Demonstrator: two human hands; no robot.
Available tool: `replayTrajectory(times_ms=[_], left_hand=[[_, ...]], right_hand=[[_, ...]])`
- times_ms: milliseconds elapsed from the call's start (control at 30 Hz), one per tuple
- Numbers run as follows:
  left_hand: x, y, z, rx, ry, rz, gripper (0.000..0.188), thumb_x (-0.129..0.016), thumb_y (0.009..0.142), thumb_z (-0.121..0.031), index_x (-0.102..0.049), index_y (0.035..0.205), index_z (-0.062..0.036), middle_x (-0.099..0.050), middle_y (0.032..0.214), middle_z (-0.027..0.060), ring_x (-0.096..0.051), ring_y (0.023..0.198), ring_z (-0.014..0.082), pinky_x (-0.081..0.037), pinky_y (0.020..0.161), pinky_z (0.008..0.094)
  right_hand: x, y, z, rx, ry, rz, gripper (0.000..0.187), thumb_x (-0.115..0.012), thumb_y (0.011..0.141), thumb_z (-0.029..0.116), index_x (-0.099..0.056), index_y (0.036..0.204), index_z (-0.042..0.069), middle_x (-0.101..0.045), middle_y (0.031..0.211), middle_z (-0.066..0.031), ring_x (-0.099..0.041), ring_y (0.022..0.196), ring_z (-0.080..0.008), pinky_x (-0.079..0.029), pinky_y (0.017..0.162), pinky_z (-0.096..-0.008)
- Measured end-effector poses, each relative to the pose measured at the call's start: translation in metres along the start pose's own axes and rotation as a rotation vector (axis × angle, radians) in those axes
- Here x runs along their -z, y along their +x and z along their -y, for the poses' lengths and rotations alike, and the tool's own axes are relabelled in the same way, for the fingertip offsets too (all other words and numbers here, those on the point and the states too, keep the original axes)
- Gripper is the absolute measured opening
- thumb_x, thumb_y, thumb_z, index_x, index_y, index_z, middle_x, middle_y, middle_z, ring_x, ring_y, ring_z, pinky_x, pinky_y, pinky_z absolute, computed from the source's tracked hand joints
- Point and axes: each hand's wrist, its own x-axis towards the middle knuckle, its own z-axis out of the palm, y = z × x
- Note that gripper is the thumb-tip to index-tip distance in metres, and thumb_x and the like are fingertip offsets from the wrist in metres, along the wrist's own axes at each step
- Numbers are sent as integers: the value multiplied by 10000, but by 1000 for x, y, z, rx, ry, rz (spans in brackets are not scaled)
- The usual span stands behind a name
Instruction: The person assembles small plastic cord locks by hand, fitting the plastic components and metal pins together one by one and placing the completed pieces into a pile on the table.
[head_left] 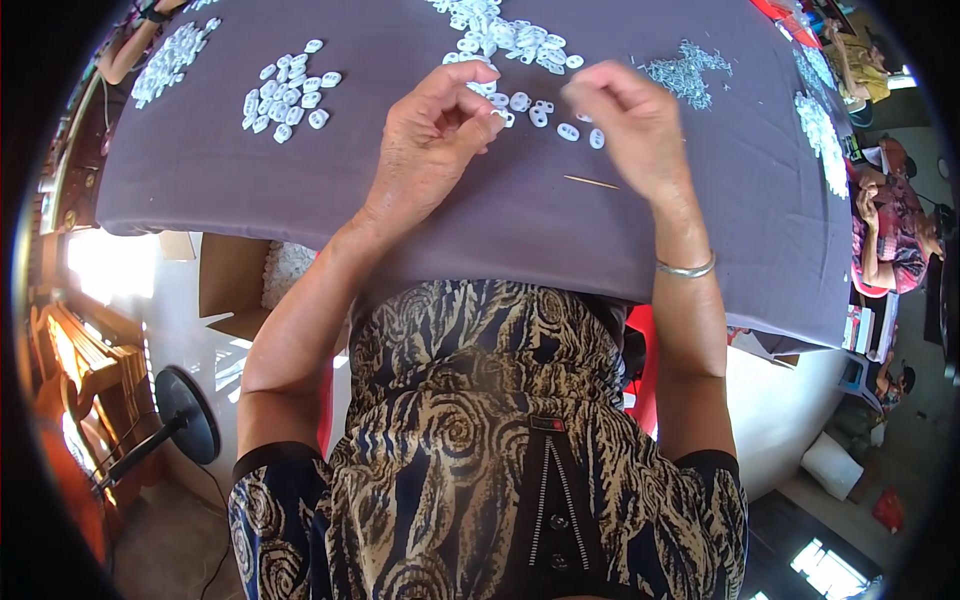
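Note:
Over the near part of the table, my left hand (432, 135) has its thumb and fingers curled together. A small white oval plastic piece (507, 118) shows at its thumb tip and appears pinched there. To its right, my right hand (632, 118), with a silver bangle on the wrist, is raised with its fingers drawn into a pinch. Its fingertips are blurred, so whatever they hold is hidden. Several loose white oval pieces with dark holes (568, 132) lie between and behind my hands. A wooden toothpick (592, 181) rests on the cloth near my right hand.
A larger heap of white pieces (490, 35) lies farther back, a smaller pile (290, 92) at left. Tiny metal parts (690, 72) are heaped behind my right hand. The dark tablecloth (250, 185) hangs over the near edge. A cardboard box (232, 275) stands below; other people sit around.

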Motion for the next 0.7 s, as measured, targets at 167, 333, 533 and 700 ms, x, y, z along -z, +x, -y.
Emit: replayTrajectory(times_ms=[167, 333, 533, 700], left_hand=[[5, 3, 14, -16, 96, -13, 282, -605, 830, 14, -532, 1096, -42, -567, 729, -29, -477, 635, 22, -443, 582, 185], [4, 3, 14, -12, 114, -39, 279, -605, 825, 24, -529, 1084, -44, -568, 734, -26, -477, 631, 25, -440, 573, 184], [4, 2, 14, -8, 115, -63, 282, -606, 823, 26, -528, 1084, -47, -570, 735, -23, -483, 635, 26, -441, 568, 185], [3, 2, 16, -8, 93, -37, 276, -603, 828, 21, -528, 1084, -47, -570, 732, -25, -484, 635, 24, -442, 568, 186]], right_hand=[[41, 4, -14, -37, -143, -301, 91, -644, 829, 120, -644, 822, 29, -564, 666, 45, -472, 611, -35, -393, 544, -195], [50, 3, -30, -72, -312, -205, 104, -637, 832, 133, -646, 838, 29, -569, 689, 43, -473, 625, -39, -393, 564, -201], [58, 0, -29, -151, -534, 2, 93, -646, 802, 106, -638, 837, 20, -558, 690, 20, -478, 628, -55, -398, 584, -211], [48, 0, -35, -66, -586, 38, 97, -650, 779, 98, -627, 811, 10, -561, 706, -12, -506, 630, -89, -418, 592, -241]])
